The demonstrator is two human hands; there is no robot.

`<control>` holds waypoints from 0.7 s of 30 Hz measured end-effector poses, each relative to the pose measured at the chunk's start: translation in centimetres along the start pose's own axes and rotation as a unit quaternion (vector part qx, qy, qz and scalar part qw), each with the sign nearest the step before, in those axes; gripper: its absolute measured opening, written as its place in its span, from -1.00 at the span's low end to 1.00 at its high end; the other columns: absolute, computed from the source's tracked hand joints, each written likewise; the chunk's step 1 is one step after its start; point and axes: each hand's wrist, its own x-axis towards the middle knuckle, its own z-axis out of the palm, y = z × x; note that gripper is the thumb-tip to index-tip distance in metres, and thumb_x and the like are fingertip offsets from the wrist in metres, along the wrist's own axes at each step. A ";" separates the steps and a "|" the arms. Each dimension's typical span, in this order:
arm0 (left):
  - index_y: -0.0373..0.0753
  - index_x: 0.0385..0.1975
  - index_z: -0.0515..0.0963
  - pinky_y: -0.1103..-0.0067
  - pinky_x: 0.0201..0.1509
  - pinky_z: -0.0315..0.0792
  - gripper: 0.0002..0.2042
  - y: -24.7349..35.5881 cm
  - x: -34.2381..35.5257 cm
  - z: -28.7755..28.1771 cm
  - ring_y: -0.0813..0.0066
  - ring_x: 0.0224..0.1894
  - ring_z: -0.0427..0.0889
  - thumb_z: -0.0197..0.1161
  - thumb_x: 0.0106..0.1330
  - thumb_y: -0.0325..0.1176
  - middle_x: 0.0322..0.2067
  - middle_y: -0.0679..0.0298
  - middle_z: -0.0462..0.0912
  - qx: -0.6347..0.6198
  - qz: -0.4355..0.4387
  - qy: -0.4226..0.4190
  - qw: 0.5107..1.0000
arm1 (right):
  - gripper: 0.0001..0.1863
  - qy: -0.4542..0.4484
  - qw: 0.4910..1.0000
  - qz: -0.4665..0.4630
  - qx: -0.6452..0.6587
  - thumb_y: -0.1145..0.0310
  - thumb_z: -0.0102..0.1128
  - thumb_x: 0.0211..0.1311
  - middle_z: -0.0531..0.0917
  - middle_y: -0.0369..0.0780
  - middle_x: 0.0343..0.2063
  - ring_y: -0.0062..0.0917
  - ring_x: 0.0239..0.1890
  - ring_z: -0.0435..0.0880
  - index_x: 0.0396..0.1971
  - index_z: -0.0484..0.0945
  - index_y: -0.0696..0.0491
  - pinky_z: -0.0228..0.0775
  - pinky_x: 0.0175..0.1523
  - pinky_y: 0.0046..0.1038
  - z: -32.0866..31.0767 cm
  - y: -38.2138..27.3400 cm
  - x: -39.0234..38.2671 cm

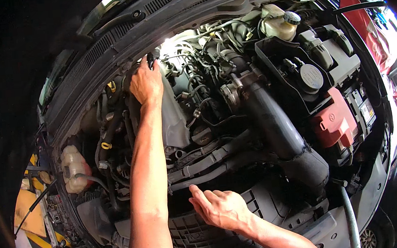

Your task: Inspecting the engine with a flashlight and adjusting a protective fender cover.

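Note:
My left hand (pixel 147 85) reaches deep into the engine bay, toward the firewall. Its thumb and fingers close round a small black object (pixel 153 56), whose kind I cannot make out; a bright glow shines just beside it. Under that forearm lies a long grey engine cover (pixel 174 121), partly hidden by the arm. Nearer to me, my right hand (pixel 221 210) hovers or rests over the black ribbed plastic panel (pixel 204 241) at the front. Its fingers are curled, the inside of the hand is hidden, and its thumb side lies close below a black hose (pixel 203 174).
Right of the engine runs a thick black intake pipe (pixel 276 122). Beyond it are a red battery terminal cover (pixel 335 120) and a fluid reservoir with a black cap (pixel 280 22). A whitish coolant tank (pixel 74 168) stands left. A grey rod (pixel 349 214) rises front right.

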 end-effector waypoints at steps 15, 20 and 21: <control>0.06 0.24 0.50 0.17 0.04 0.51 -0.51 0.1 -0.2 -0.1 -0.11 -0.09 0.67 0.16 0.35 0.05 -0.13 -0.02 0.71 -0.052 0.041 -0.064 0.996 | -0.65 -0.024 1.000 0.003 -0.007 0.26 0.24 0.31 0.41 -0.34 -0.72 -0.56 -0.74 0.49 -0.01 0.54 0.14 0.37 -0.64 -0.50 0.2 -0.4 0.2; 0.04 0.20 0.53 0.19 0.02 0.52 -0.53 0.2 -0.4 0.2 -0.09 -0.13 0.69 0.19 0.34 0.03 -0.22 -0.04 0.72 -0.064 0.095 -0.054 0.992 | -0.65 -0.027 1.000 0.005 -0.011 0.27 0.24 0.31 0.41 -0.34 -0.71 -0.57 -0.74 0.49 0.00 0.54 0.14 0.36 -0.65 -0.50 0.5 -0.3 0.2; 0.04 0.20 0.53 0.19 0.02 0.52 -0.53 0.2 -0.4 0.3 -0.09 -0.13 0.69 0.19 0.34 0.03 -0.22 -0.04 0.72 -0.060 0.094 -0.043 0.993 | -0.65 -0.019 1.000 0.000 -0.008 0.27 0.24 0.31 0.41 -0.34 -0.71 -0.57 -0.74 0.49 0.00 0.54 0.14 0.36 -0.65 -0.50 0.5 -0.3 0.2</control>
